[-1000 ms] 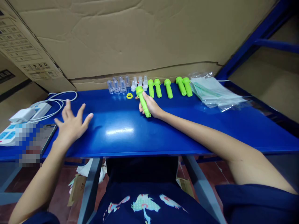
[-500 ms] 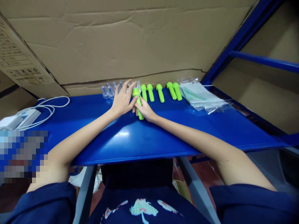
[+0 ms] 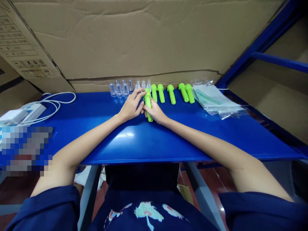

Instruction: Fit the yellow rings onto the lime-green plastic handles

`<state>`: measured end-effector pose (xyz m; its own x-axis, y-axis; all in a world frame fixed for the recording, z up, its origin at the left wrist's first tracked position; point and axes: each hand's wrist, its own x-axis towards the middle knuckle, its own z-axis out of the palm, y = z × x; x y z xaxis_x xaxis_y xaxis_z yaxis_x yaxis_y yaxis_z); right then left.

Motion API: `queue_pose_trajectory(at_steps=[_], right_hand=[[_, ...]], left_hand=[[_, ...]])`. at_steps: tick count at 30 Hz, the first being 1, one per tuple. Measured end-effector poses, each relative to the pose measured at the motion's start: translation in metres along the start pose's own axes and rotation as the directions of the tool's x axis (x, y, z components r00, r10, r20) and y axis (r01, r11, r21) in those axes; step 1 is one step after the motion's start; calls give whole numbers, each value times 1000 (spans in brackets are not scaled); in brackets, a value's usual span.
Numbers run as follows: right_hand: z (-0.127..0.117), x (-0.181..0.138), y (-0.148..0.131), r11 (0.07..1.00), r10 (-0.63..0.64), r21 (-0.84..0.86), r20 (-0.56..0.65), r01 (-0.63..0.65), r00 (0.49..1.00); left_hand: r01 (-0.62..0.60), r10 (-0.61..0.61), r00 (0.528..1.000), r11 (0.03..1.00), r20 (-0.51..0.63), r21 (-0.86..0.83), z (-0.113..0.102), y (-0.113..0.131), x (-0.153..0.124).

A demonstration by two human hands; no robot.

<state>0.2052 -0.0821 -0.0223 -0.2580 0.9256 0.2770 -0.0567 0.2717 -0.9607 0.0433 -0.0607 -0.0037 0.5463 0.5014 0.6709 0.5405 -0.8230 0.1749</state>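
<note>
A lime-green flashlight-shaped tool [image 3: 149, 113] with a wide head stands tilted between my hands, above the blue tabletop [image 3: 125, 146]. My right hand [image 3: 156, 113] is closed around its handle from the right, the thumb lying along the front. My left hand [image 3: 132, 106] comes from the left, its bent fingers touching the head and its thumb close to the handle. Several similar green flashlights [image 3: 171, 95] lie in a row just beyond and to the right. Small clear plastic bottle-shaped parts [image 3: 118, 89] stand in a cluster behind my left hand.
A clear plastic bag with pale contents [image 3: 214, 100] lies right of the row. White cables [image 3: 56, 102] and a white box-shaped device [image 3: 14, 117] sit at the left, near a pixelated patch. Cardboard [image 3: 144, 41] backs the table; a blue metal frame [image 3: 260, 41] rises at the right.
My left hand's fingers, spread wide before, have bent in onto the flashlight's head. My right hand keeps its hold. The whole view has shifted slightly.
</note>
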Motion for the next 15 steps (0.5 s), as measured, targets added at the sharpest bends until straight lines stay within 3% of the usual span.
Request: queue_pose_trajectory(at_steps=[7,15], right_hand=[[-2,-1,3,1000,-7,-21,-29,6,1000],[-2,-1,3,998,-25,-60,-30,23,999]], left_hand=[[-84,83,996,994,-18,-66,1,0,-1],[-72,71,997,997,-35,-27,2,3,-3]])
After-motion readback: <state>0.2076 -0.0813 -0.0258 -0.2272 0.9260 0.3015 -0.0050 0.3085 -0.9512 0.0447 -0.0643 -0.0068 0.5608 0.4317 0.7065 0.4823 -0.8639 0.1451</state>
